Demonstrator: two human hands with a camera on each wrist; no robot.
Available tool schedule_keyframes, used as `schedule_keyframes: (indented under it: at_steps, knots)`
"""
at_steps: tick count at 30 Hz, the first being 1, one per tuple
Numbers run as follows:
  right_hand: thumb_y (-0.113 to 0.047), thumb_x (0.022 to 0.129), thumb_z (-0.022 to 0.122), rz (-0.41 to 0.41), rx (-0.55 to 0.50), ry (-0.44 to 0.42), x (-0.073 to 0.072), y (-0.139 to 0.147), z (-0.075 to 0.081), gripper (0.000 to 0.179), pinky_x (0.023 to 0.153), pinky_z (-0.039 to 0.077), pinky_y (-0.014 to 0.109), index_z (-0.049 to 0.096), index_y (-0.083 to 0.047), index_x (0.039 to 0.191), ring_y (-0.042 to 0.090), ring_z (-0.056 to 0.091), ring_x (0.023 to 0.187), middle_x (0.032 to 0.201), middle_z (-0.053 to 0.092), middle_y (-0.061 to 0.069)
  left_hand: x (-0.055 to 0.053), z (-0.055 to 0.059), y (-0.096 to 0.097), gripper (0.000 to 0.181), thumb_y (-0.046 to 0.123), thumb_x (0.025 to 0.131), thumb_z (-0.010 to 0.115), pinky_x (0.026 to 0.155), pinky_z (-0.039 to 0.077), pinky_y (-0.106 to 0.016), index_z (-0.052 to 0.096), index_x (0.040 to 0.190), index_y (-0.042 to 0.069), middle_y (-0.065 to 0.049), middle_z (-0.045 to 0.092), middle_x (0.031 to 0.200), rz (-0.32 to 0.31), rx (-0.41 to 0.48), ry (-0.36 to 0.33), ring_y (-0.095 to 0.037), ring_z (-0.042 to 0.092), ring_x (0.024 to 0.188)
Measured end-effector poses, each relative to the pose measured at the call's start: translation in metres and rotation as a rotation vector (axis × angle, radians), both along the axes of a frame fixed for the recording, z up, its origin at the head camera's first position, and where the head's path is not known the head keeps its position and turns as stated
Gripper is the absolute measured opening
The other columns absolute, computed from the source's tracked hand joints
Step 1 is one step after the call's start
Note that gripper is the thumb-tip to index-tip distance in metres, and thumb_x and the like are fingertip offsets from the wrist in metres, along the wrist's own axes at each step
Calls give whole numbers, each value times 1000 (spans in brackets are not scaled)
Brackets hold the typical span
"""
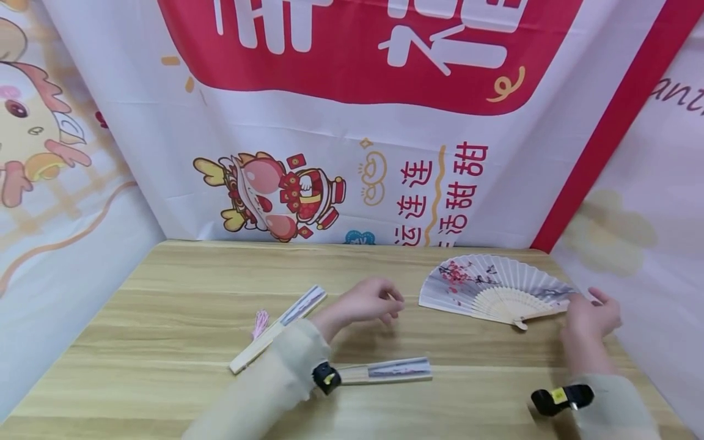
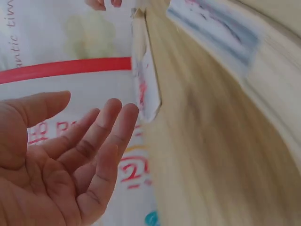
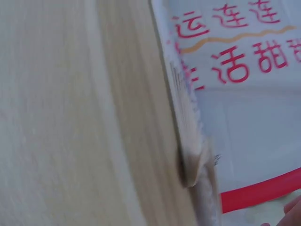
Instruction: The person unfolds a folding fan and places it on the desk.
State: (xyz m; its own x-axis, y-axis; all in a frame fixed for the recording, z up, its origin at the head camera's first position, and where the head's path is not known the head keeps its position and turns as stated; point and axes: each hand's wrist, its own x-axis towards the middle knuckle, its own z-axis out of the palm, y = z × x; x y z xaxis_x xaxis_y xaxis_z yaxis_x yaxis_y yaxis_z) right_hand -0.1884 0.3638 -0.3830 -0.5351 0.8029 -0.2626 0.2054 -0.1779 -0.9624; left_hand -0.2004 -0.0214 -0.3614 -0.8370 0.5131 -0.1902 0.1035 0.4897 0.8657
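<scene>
A spread folding fan (image 1: 484,287) with red blossoms lies at the table's back right; the right wrist view shows it edge-on. Beside its right end is my right hand (image 1: 593,318), fingers loosely bent, with no grip on the fan visible. Only fingertips (image 3: 294,214) of that hand show in the right wrist view. My left hand (image 1: 365,300) hovers left of the spread fan, palm bare and fingers relaxed in the left wrist view. One folded fan (image 1: 302,305) lies slanted beyond my left forearm. Another folded fan (image 1: 398,370) lies nearer me, partly hidden by the left wrist.
A pink tassel (image 1: 261,324) lies beside the slanted folded fan. The wooden table (image 1: 473,409) meets a printed cloth (image 1: 352,128) at its back edge, and more cloth hangs at both sides. Each wrist wears a black strap (image 1: 561,398).
</scene>
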Motion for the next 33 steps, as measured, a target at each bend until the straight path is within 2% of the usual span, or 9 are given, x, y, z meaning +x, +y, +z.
schedule_keyframes:
  at_steps: [2,3,6,10,14,20,23,26,33]
  knots:
    - [-3,91,58,12,-26,64,4,-3,5,31,66,43,11,53,-32,101,-1,45,78,101,38,-11,6,5,-17,24,22,95,65,80,59,-38,68,112,5,-5,70,92,-35,-9,74,-20,70,82]
    - [-1,91,57,27,-42,93,6,-5,7,31,61,44,11,54,-30,100,0,47,73,101,40,-9,10,6,-26,25,22,95,65,79,58,-35,68,113,5,-4,71,93,-52,-10,108,-18,69,83]
    - [3,91,53,116,-25,121,10,-15,11,32,59,48,10,53,-28,101,0,52,66,102,43,-6,20,8,-53,27,26,96,65,79,55,-28,68,116,8,-1,70,98,-81,-24,187,-12,66,88]
    - [1,92,52,298,149,40,17,-35,10,34,66,50,9,54,-24,114,-1,51,77,110,45,-5,36,2,-84,30,29,95,67,86,54,-27,68,118,10,1,70,103,-95,-31,230,-11,63,95]
    - [-2,93,54,512,366,-61,25,-57,6,43,69,51,12,50,-5,136,-5,53,76,123,50,6,48,-10,-102,33,27,93,70,87,54,-26,67,119,6,-1,70,103,-94,-37,245,-14,64,96]
    - [-2,94,58,823,515,-31,36,-88,3,43,71,54,17,49,8,135,-5,57,76,111,61,8,60,-24,-110,33,21,90,74,82,55,-23,66,116,1,-10,69,104,-74,-20,216,-16,67,92]
    - [-1,93,60,960,579,13,41,-103,2,40,69,54,21,53,9,131,1,59,78,112,63,18,65,-27,-111,32,19,89,75,81,55,-22,66,115,3,-8,68,103,-67,-31,188,-13,66,89]
    - [0,91,62,1074,606,42,46,-117,0,38,66,53,23,57,8,128,8,61,78,113,62,26,69,-27,-111,32,18,87,77,79,55,-23,66,114,5,-5,68,102,-69,-65,201,-11,65,87]
    - [-7,88,71,1360,610,54,54,-140,-7,43,69,53,23,58,7,126,18,61,86,110,64,23,76,-30,-108,32,17,83,80,71,52,-21,68,111,6,-2,69,98,-100,-157,249,-8,62,81]
